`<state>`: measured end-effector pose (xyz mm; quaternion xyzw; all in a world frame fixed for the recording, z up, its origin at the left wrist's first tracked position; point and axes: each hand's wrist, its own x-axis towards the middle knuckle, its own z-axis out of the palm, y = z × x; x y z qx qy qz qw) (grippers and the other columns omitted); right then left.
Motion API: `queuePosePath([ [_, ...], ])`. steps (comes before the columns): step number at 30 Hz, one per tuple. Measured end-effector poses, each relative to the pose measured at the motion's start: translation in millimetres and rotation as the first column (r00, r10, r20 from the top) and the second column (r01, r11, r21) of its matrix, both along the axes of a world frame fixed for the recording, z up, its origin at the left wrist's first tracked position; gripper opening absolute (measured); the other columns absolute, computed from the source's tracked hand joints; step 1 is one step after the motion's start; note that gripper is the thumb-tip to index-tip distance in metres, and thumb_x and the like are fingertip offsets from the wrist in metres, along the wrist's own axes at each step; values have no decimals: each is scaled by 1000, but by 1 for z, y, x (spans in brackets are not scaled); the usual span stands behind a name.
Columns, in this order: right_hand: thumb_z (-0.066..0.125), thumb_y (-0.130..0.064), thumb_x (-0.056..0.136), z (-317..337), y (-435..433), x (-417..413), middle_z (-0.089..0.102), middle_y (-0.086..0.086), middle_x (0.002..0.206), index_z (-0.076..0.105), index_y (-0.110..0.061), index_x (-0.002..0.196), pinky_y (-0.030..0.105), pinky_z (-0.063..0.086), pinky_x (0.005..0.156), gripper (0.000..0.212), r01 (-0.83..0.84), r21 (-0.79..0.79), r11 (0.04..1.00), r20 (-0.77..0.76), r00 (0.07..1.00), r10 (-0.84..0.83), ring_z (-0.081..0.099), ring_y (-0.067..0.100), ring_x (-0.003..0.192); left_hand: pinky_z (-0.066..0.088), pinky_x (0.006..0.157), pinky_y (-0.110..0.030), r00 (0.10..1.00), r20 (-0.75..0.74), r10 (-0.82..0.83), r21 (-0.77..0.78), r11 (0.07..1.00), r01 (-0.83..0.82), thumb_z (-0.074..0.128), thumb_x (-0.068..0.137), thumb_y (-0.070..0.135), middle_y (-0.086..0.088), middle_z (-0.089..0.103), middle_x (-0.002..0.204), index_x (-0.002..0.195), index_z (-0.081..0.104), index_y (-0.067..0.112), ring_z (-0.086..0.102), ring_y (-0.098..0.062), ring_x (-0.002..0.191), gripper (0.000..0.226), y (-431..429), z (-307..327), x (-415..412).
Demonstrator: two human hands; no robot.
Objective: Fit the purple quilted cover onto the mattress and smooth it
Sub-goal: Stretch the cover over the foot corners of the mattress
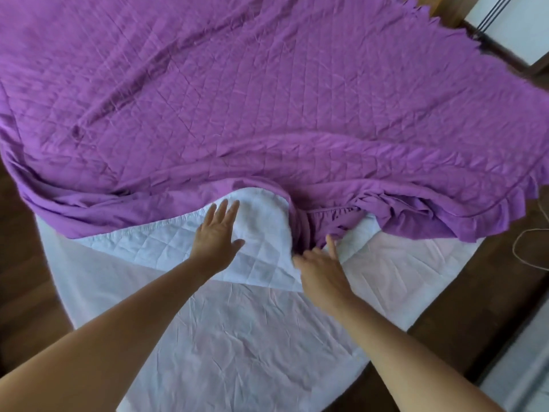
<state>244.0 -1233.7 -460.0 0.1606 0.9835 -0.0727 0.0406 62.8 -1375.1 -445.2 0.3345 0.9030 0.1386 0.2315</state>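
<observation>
The purple quilted cover (267,99) lies spread over most of the mattress (237,346), its near edge turned back to show the white underside. The left hand (215,233) presses flat on that underside, fingers spread. The right hand (322,272) reaches into the bunched fold; its grip cannot be told. Dark wooden floor (475,298) surrounds the bed.

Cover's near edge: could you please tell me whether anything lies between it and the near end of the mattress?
Nothing visible does. The mattress's near end is bare; only the cover's own edge is folded back, white side up, under the flat left hand, with the right hand at the bunched fold.
</observation>
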Motion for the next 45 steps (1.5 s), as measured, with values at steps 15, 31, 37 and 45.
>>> queuePosePath([
  [15,71,-12,78,4,-107,98,63,-1,78,58,-20,125,50,37,103,49,183,-17,983,38,982,-183,64,22,75,42,89,-31,966,142,-216,52,976,210,63,87,29,-6,63,122,129,55,26,57,-27,113,43,-105,-4,41],
  [31,48,-41,82,-4,-172,92,66,-7,78,68,-22,88,33,48,72,28,51,-126,991,65,997,-43,63,17,68,45,87,-24,877,361,-317,-192,895,402,54,89,40,14,64,111,109,65,35,58,-9,105,24,-216,-12,72],
  [37,56,-29,90,-3,-137,5,44,8,132,44,-14,133,44,34,99,46,132,-20,991,193,973,-126,42,30,122,30,109,-33,980,60,-188,-36,981,191,56,89,18,-2,40,144,137,43,19,31,-21,134,50,-168,-26,24],
  [45,46,-30,97,-28,-93,-34,-1,10,158,-1,-14,150,50,11,115,73,213,-24,977,395,900,-187,1,32,145,5,118,-38,961,36,-273,-212,938,274,44,96,24,0,-2,158,150,1,17,-7,-20,145,69,-117,-46,-1],
])
